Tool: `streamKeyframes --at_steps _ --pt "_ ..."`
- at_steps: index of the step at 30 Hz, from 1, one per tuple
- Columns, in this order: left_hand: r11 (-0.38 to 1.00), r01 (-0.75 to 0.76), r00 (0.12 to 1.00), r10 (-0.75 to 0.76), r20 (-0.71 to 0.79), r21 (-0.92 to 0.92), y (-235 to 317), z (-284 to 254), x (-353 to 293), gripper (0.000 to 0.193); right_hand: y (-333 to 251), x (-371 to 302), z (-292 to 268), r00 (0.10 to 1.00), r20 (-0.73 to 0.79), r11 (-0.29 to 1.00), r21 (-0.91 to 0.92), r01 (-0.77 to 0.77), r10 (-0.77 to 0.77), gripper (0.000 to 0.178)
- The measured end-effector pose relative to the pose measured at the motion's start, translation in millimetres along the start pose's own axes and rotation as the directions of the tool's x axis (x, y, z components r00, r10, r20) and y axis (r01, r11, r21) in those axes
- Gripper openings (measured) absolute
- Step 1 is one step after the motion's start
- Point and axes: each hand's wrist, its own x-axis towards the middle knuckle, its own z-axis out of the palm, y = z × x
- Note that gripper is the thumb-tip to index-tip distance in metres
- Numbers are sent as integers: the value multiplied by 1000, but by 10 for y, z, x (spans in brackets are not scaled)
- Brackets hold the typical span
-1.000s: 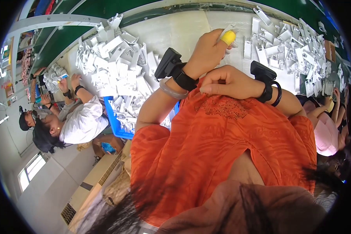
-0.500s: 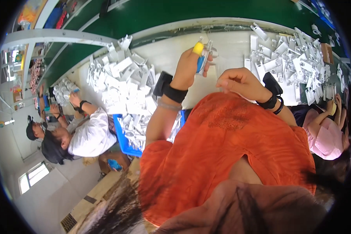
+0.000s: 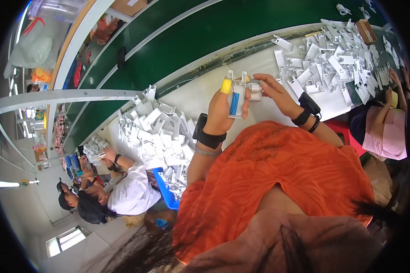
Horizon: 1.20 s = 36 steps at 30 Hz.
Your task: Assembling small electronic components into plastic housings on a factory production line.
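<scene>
My left hand (image 3: 219, 109) is closed around a white plastic bracket (image 3: 238, 102) with two prongs at its upper end, held above the table. A yellow cover (image 3: 225, 86) sits on the thumb, and something blue (image 3: 234, 103) shows against the bracket. At the bracket's right side is a short white cylinder (image 3: 255, 93); whether it is joined to the bracket I cannot tell. My right hand (image 3: 280, 97) is beside that cylinder, fingers stretched and apart from the thumb. Its fingertips reach the cylinder's edge, with no clear grip on it.
White plastic parts are heaped on the table (image 3: 200, 91) at left (image 3: 157, 129) and right (image 3: 325, 63). A blue bin (image 3: 167, 193) of parts stands below the left heap. Co-workers sit at left (image 3: 132, 191) and right (image 3: 387, 132). A red stool (image 3: 341, 132) is near my right elbow.
My left hand has turned the bracket so its broad face shows. My right hand has risen from near my shirt, its curled fingers now stretched toward the bracket. The whole view has tilted.
</scene>
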Motion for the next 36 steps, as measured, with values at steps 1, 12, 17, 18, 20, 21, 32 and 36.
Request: streamKeyframes --at_steps 1,12,17,18,20,21,32,36 --pt "1000 4 1000 -4 5 10 -3 27 14 60 -8 -35 1 994 89 989 128 -76 65 42" --pt "975 -68 991 90 96 -211 -137 -9 43 58 54 -97 5 920 376 907 339 -249 112 70" --pt "988 -77 996 72 -48 -134 -71 71 -36 55 16 -67 -91 959 250 925 317 -210 133 62" --pt "991 -57 992 42 -122 -122 -48 96 -57 54 -21 -47 -125 958 252 926 313 -213 135 62" --pt "992 -77 993 67 -99 -101 -65 23 -57 53 -115 -8 -191 982 182 980 184 -79 45 52" --pt "993 -94 993 88 -75 -77 -72 -12 -68 51 -165 6 -231 982 185 980 181 -83 48 52" --pt "951 -147 982 174 -77 273 -150 -88 -127 34 -520 -29 -234 976 165 989 37 141 -145 45" --pt "949 -118 987 144 -70 292 -143 -57 -135 30 -679 30 -219 959 203 969 -109 223 -198 50"
